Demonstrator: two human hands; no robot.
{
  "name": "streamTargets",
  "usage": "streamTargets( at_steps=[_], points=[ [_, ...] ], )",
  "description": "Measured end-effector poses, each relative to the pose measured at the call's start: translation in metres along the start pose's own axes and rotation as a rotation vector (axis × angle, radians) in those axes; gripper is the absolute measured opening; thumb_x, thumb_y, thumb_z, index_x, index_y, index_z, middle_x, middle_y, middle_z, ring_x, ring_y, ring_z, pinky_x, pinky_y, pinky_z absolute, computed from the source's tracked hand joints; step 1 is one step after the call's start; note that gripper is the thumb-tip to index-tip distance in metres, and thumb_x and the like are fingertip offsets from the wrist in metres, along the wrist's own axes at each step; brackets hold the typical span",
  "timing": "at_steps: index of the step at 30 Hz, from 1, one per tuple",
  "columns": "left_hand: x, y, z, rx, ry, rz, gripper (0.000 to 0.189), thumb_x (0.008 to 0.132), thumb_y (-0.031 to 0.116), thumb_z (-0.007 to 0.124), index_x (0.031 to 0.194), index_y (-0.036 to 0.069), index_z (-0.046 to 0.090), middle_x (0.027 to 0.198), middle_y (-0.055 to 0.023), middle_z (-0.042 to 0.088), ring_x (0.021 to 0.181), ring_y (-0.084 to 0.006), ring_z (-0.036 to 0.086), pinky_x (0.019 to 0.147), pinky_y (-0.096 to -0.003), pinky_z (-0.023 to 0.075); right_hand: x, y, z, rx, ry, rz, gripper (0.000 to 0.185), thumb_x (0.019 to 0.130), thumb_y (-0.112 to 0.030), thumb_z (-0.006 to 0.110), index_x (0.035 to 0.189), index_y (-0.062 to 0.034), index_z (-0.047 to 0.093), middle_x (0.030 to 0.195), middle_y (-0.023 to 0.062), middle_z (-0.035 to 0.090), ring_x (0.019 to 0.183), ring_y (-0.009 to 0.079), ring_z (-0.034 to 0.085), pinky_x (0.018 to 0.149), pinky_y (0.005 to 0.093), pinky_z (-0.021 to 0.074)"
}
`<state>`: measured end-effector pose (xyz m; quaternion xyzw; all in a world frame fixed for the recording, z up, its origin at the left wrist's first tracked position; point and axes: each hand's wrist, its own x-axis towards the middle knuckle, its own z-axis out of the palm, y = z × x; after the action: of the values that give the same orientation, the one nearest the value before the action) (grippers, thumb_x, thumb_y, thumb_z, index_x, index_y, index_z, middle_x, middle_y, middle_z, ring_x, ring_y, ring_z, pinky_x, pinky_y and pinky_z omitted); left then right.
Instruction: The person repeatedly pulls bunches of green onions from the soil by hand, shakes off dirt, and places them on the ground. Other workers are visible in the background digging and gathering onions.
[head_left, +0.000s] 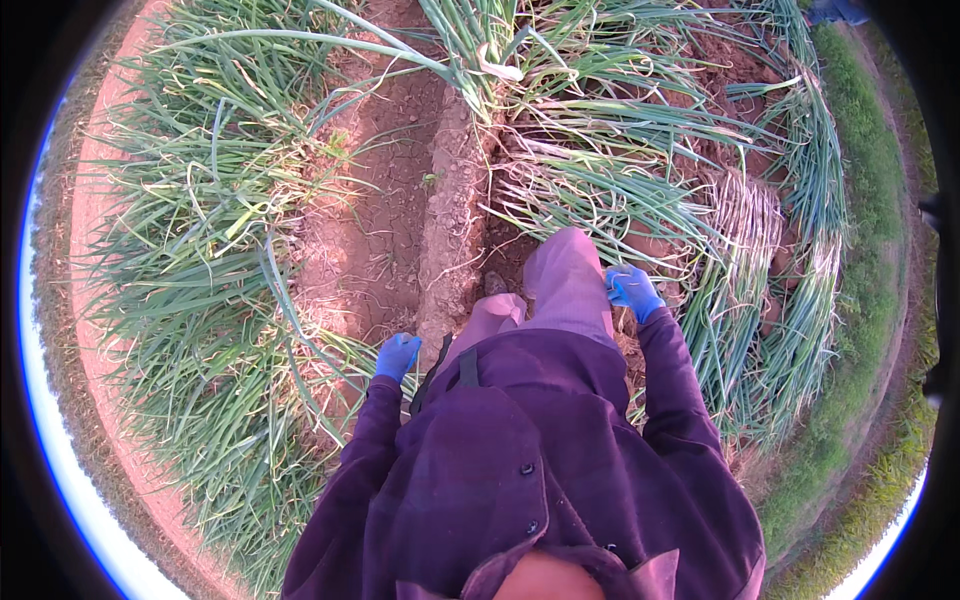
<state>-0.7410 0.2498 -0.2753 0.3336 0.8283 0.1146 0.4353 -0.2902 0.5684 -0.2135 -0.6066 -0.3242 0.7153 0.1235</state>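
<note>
My left hand (398, 356), in a blue glove, hangs beside my left hip, its fingers curled and nothing visible in it. By my right thigh is my right hand (632, 291), also blue-gloved; its fingers are bent, and whether it holds anything is unclear. Pulled green onions (600, 187) lie in layers across the soil ahead of my right leg, with pale stems and green tops. A taller clump of green onions (480, 60) stands upright at the top centre. More bunches (742, 217) are laid in rows to my right.
Dense green onion plants (202, 300) fill the left side. Between them and me runs a cracked dirt furrow (390, 202) with a raised soil ridge (448, 217). A grass strip (862, 225) curves along the right. Something blue (836, 11) shows at the top right edge.
</note>
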Motion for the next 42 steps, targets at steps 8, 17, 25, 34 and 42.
streamTargets(
  at_steps=[8, 17, 25, 34, 42],
  points=[
    [0.012, 0.036, 0.013, 0.041, -0.03, -0.212, 0.052, 0.084, 0.05, 0.056, 0.078, -0.001, 0.066, 0.07, -0.021, 0.064, 0.073, -0.0353, 0.066, 0.071, -0.0458, 0.0486, 0.097, -0.005, -0.011, -0.001, 0.022, 0.048, 0.009, 0.08, -0.004, 0.055, 0.082, -0.0037, 0.064, 0.067, 0.0026, 0.059, 0.051, 0.0106, 0.054, 0.047, 0.0233, 0.0428],
    [0.299, 0.146, 0.198, -0.327, 0.019, -0.376, 0.053, 0.094, 0.051, 0.053, 0.087, -0.001, 0.062, 0.085, -0.0152, 0.068, 0.08, -0.0255, 0.065, 0.072, -0.0405, 0.0463, 0.365, 0.012, 0.03, -0.992, 0.258, -0.347, 0.045, 0.091, -0.035, 0.057, 0.123, -0.0034, 0.057, 0.112, 0.021, 0.065, 0.102, 0.0374, 0.062, 0.089, 0.0447, 0.0484],
    [0.473, 0.146, 0.327, -1.141, 0.222, -0.584, 0.056, 0.086, 0.044, 0.073, 0.106, -0.006, 0.057, 0.09, -0.0048, 0.065, 0.078, -0.0119, 0.059, 0.072, -0.0282, 0.0474, 0.572, -0.094, 0.167, -1.555, -0.172, -1.439, 0.027, 0.083, -0.018, 0.059, 0.109, -0.0103, 0.062, 0.101, 0.0114, 0.063, 0.101, 0.0329, 0.059, 0.09, 0.047, 0.0458],
    [0.477, 0.214, 0.302, -1.534, 0.145, -0.514, 0.028, 0.087, 0.032, 0.074, 0.085, 0.01, 0.057, 0.085, 0.0022, 0.055, 0.074, -0.0059, 0.051, 0.063, -0.0234, 0.0421, 0.589, -0.111, 0.241, -2.025, -0.591, -0.944, 0.029, 0.092, -0.023, 0.047, 0.111, -0.0098, 0.066, 0.111, 0.0131, 0.068, 0.111, 0.029, 0.062, 0.099, 0.0414, 0.0447],
    [0.472, 0.189, 0.321, -1.428, 0.182, -0.668, 0.032, 0.086, 0.033, 0.075, 0.091, 0.008, 0.056, 0.08, 0.001, 0.055, 0.07, -0.0084, 0.052, 0.064, -0.0267, 0.0452, 0.601, -0.177, 0.285, -2.5, -0.473, -0.889, 0.023, 0.089, -0.016, 0.054, 0.099, -0.0085, 0.073, 0.103, 0.0141, 0.072, 0.101, 0.0302, 0.069, 0.089, 0.0412, 0.0525]
  ],
)
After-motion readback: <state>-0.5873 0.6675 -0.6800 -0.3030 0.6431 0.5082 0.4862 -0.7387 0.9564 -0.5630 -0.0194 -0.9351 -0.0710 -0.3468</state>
